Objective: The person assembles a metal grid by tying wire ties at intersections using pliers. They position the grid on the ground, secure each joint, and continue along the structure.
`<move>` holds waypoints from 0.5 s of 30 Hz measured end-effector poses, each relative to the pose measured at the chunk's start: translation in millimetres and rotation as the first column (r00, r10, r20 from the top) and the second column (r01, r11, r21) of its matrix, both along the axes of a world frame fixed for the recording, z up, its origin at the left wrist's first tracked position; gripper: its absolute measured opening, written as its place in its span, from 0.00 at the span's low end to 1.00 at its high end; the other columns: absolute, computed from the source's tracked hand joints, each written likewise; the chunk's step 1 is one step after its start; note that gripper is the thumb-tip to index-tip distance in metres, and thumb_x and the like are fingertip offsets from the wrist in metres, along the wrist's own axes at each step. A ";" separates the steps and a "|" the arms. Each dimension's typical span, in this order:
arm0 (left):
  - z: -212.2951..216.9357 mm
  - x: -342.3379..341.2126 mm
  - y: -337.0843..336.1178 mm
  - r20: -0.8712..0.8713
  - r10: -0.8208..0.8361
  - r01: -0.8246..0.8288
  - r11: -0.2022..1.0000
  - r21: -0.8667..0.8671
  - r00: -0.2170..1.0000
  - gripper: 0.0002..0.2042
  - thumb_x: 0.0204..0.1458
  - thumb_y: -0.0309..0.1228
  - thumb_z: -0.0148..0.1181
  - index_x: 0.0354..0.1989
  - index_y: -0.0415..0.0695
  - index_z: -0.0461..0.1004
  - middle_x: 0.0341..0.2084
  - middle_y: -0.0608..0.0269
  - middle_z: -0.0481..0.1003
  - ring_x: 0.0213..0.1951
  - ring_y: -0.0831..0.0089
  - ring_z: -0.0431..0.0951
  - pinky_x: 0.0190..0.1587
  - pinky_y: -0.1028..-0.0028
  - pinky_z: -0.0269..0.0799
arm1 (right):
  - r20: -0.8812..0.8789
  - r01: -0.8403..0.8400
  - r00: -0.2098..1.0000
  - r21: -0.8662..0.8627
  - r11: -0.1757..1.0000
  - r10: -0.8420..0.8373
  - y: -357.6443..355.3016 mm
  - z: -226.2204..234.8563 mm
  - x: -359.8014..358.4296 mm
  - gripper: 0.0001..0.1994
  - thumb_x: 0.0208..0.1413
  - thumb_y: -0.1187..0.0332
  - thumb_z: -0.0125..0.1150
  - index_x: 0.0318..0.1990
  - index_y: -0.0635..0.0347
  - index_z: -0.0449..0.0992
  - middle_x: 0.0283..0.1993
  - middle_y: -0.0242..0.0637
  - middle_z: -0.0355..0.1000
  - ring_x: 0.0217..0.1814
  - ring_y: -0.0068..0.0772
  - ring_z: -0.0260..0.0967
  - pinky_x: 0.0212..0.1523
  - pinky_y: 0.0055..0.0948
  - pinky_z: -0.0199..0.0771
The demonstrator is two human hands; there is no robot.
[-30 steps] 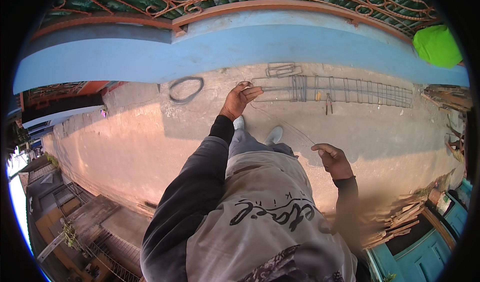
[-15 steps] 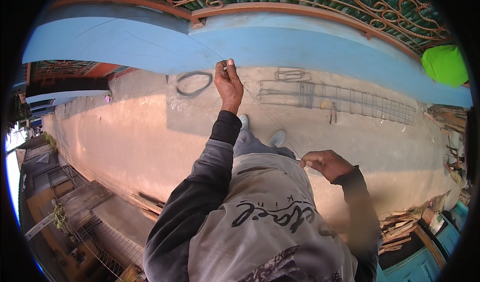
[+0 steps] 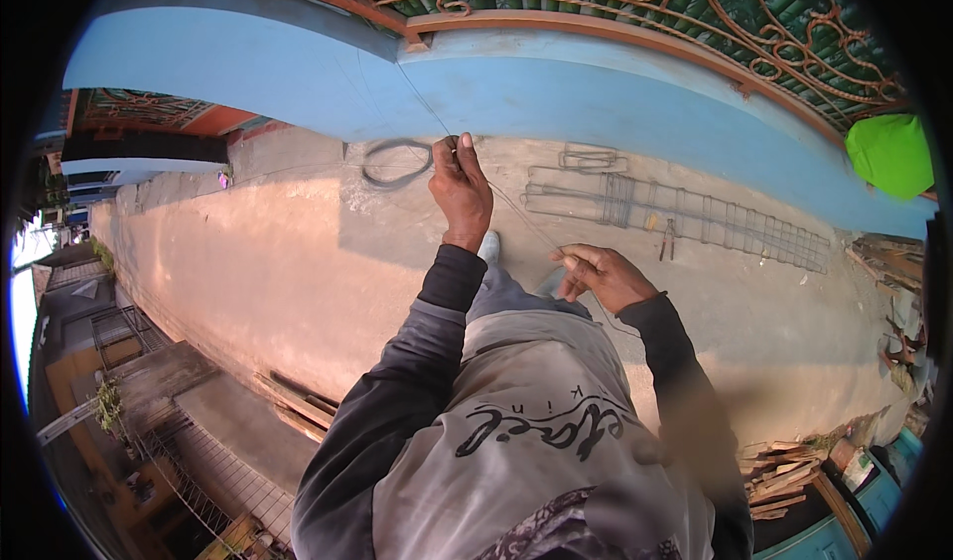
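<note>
Thin dark wire [image 3: 523, 212] stretches between my two hands in front of my body. My left hand [image 3: 463, 191] is raised, its fingers pinched on the strands, with loose ends fanning out past it toward the blue wall. Lower and to the right, my right hand [image 3: 606, 277] is closed on the same wire between thumb and fingers. A free end curves down below the right hand, near my shirt. Beyond the left hand, a coil of dark wire [image 3: 369, 166] lies on the concrete.
A long steel rebar cage [image 3: 735, 217] lies along the foot of the blue wall [image 3: 586, 88], with pincers [image 3: 667, 240] beside it. Small bent steel frames [image 3: 593, 156] lie behind its left end. Scrap wood [image 3: 784, 476] is piled at lower right; a green bag [image 3: 890, 156] hangs far right.
My right hand has moved up and left along the wire, closer to the left hand, and a wire end now hangs below it. The left hand stays raised, still pinching the strands.
</note>
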State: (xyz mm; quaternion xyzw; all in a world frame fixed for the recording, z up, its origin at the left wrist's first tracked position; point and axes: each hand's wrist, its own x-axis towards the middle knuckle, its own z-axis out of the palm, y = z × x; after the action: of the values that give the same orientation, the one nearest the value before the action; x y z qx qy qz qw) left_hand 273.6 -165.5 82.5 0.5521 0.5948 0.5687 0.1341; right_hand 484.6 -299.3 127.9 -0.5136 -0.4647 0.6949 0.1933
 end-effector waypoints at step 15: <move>-9.8 14.1 -12.3 -0.043 -0.173 0.163 0.968 -0.189 0.984 0.08 0.65 0.32 0.55 0.35 0.42 0.67 0.13 0.55 0.68 0.13 0.62 0.67 0.18 0.67 0.61 | 0.324 0.012 0.930 0.448 0.894 -0.175 6.2 -30.6 -24.1 0.13 0.61 0.60 0.56 0.42 0.60 0.79 0.32 0.45 0.77 0.33 0.45 0.74 0.38 0.36 0.71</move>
State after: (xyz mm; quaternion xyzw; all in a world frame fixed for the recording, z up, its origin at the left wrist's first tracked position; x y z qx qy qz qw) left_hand 287.7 -177.8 72.6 0.6022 0.5997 0.4813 0.2148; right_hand 460.5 -293.1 97.3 -0.5961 -0.6105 0.4576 0.2501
